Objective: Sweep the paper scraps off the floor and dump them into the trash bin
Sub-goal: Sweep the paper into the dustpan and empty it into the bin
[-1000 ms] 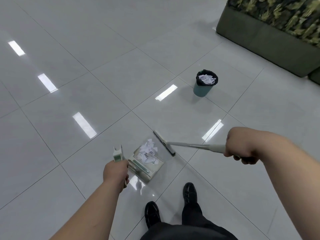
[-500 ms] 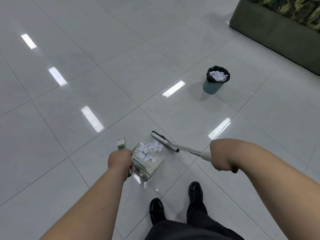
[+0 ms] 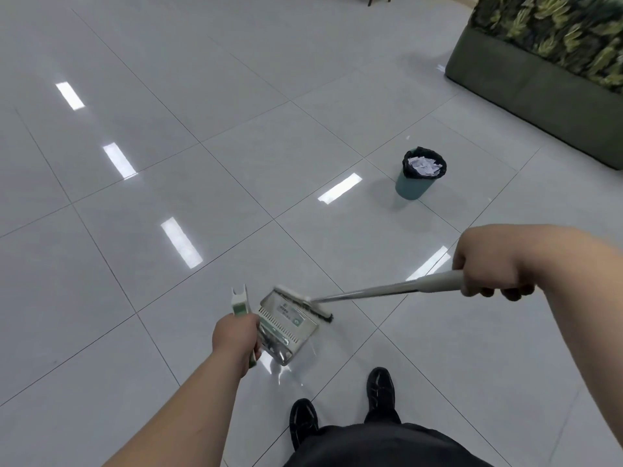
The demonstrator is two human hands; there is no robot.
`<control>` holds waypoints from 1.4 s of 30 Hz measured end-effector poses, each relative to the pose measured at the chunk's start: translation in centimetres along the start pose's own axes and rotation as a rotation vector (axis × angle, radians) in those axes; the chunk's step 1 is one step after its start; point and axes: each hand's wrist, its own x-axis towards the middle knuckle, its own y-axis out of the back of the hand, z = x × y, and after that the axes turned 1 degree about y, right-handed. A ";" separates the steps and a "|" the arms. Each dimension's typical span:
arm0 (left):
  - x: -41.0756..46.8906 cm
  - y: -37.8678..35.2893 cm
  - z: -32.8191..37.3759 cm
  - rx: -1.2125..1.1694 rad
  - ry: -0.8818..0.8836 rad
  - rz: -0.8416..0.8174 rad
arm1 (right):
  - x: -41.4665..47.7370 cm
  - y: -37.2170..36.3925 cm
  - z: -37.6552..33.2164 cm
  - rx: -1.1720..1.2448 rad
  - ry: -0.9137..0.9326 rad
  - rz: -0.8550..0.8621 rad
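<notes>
My left hand [image 3: 236, 338] grips the green-and-white handle of a metal dustpan [image 3: 286, 323], which is tipped up so its back faces me and the paper scraps inside are hidden. My right hand [image 3: 488, 261] holds the grey pole of a broom [image 3: 381, 291]; the broom head [image 3: 313, 306] lies against the dustpan's mouth. A teal trash bin [image 3: 418, 185] with a black liner stands on the floor ahead to the right, holding crumpled paper [image 3: 424, 166].
Glossy grey tile floor [image 3: 168, 163] all around. A dark green planter box with leafy plants [image 3: 539, 82] runs along the upper right. My black shoes [image 3: 381, 385] stand just behind the dustpan.
The dustpan has tipped up and the scraps have gone out of sight. The broom head has moved in against the pan's mouth. The view has shifted, with the bin further right.
</notes>
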 end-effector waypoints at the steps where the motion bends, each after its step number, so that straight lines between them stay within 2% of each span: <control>1: -0.3 0.0 -0.4 0.000 -0.003 -0.013 | -0.1 0.3 0.2 0.018 -0.009 0.020; 6: -2.0 -0.3 -0.5 0.008 -0.029 -0.055 | 0.3 0.9 1.0 0.137 -0.067 0.078; 13: -4.1 -2.3 3.5 0.030 -0.100 -0.118 | 1.4 2.1 3.7 0.247 -0.140 0.154; 24: -6.8 -11.9 11.9 0.118 -0.233 -0.176 | 6.5 5.8 11.8 0.378 -0.247 0.530; 32: -9.3 -23.6 20.7 0.135 -0.328 -0.179 | 12.2 11.2 20.5 0.614 -0.220 0.965; 34: -10.1 -26.5 22.8 0.132 -0.341 -0.174 | 13.7 12.4 22.3 0.633 -0.184 0.972; 37: -11.2 -30.5 26.0 0.120 -0.365 -0.159 | 17.1 13.4 25.2 0.672 -0.131 0.894; 42: -12.6 -35.5 30.4 0.122 -0.421 -0.164 | 22.6 13.7 28.3 0.777 -0.120 0.846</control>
